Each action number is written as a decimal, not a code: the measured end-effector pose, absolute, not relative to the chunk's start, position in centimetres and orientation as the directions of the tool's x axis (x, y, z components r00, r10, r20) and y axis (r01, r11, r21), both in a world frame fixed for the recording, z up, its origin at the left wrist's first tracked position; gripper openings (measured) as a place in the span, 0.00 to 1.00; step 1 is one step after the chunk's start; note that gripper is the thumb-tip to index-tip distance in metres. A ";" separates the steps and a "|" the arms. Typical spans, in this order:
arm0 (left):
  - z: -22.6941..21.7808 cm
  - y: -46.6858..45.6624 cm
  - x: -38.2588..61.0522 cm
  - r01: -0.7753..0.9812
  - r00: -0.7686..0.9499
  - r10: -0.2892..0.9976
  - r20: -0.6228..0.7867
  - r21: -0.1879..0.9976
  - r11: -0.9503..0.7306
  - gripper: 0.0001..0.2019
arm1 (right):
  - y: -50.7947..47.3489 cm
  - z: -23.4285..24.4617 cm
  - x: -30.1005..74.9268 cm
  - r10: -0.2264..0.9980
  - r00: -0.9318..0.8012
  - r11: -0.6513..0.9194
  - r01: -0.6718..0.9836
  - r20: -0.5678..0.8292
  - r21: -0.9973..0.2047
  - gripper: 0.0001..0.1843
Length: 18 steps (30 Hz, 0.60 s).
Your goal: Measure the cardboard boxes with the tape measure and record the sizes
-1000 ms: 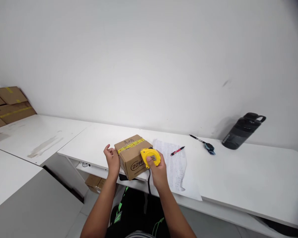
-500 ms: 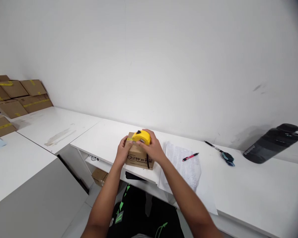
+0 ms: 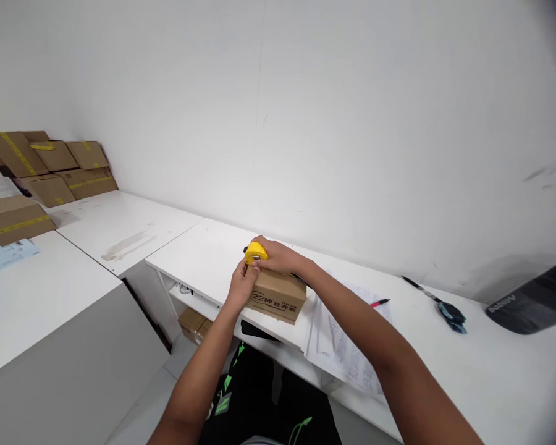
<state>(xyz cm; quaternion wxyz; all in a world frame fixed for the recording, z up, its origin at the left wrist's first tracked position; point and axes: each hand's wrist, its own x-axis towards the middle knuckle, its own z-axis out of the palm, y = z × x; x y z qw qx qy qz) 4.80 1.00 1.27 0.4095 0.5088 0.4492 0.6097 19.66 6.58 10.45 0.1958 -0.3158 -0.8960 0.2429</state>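
A small cardboard box [image 3: 275,298] with black print stands near the front edge of a white table [image 3: 204,256]. My right hand [image 3: 278,256] is closed round a yellow tape measure [image 3: 256,253], held at the box's far left top corner. My left hand [image 3: 243,283] pinches something at the box's left edge just below the tape measure, probably the tape's end; I cannot make it out.
A printed paper sheet [image 3: 340,349] lies right of the box with a red pen [image 3: 380,303] on it. Further right are a black pen with a dark object [image 3: 451,314] and a black bottle [image 3: 530,301]. Cardboard boxes [image 3: 50,167] are stacked at the far left.
My right hand carried the tape measure from the box's right front up to its far left corner. My left hand stayed at the left edge. The view swung left.
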 end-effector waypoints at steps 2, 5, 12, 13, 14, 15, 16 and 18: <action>1.3 0.9 4.9 0.047 -0.153 0.952 0.266 0.964 -0.262 0.20 | 6.6 10.7 19.9 0.661 -0.731 0.690 0.502 0.172 -0.521 0.23; 1.5 0.9 5.0 0.094 -0.185 0.947 0.264 0.963 -0.251 0.20 | 6.3 11.0 20.7 0.688 -0.711 0.678 0.557 0.145 -0.480 0.24; 1.4 1.2 5.1 0.076 -0.233 0.944 0.233 0.972 -0.222 0.21 | 3.9 11.4 26.9 0.800 -0.595 0.554 0.687 0.073 -0.471 0.22; 1.3 1.3 5.0 0.076 -0.237 0.945 0.225 0.974 -0.212 0.21 | 3.5 11.3 28.2 0.807 -0.585 0.540 0.682 0.074 -0.493 0.21; 1.3 1.3 5.0 0.079 -0.236 0.947 0.218 0.975 -0.205 0.21 | 3.1 11.3 29.5 0.816 -0.574 0.522 0.677 0.073 -0.519 0.20; 1.3 1.4 4.9 0.086 -0.230 0.948 0.218 0.975 -0.203 0.22 | 2.8 11.1 30.8 0.826 -0.559 0.500 0.673 0.067 -0.546 0.19; 1.2 1.5 4.9 0.094 -0.222 0.949 0.222 0.974 -0.205 0.22 | 2.5 10.9 32.1 0.839 -0.541 0.472 0.672 0.058 -0.570 0.19; 1.2 1.6 4.9 0.115 -0.214 0.949 0.232 0.971 -0.211 0.22 | 1.9 10.3 34.2 0.865 -0.502 0.413 0.675 0.031 -0.611 0.19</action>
